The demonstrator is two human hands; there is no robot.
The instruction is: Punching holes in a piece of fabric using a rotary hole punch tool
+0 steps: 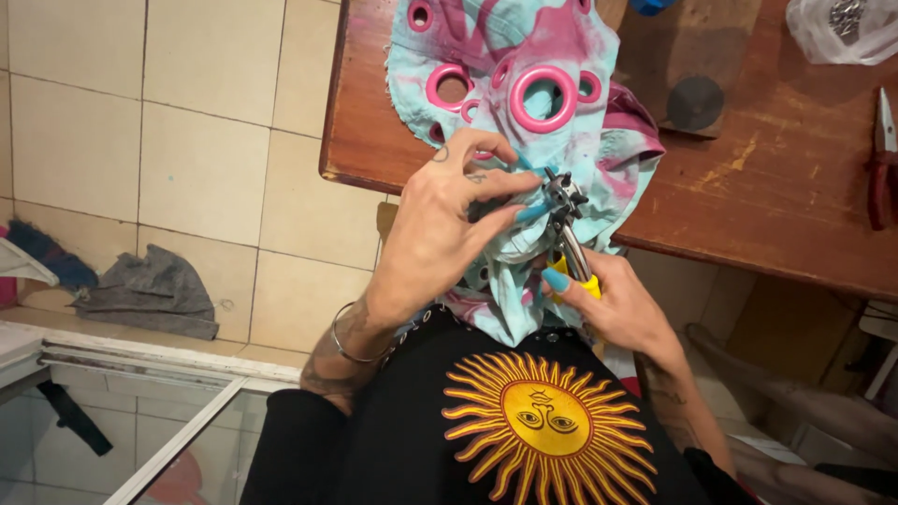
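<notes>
Currently, your left hand rests on the tie-dyed fabric, a turquoise and pink piece that drapes off the near edge of the wooden table and hangs down toward your lap. The fingers of that hand are spread and press the cloth from above, pinning it just beside the head of the punch pliers; the hand is not closed around anything.

Your right hand is wrapped around the yellow handles of the punch pliers from below, with the thumb laid across them. The metal head of the tool points up and sits against a fold of the fabric, between your two hands. Whether the tool's head has bitten through the cloth cannot be told.

Several pink rings of different sizes are set into the upper part of the fabric, which lies flat on the table. Farther back on the table is a dark round disc. A clear plastic bag holding small metal parts lies at the far right corner, and a red-handled tool lies near the right edge, well apart from your hands. A grey cloth lies on the tiled floor to your left.
</notes>
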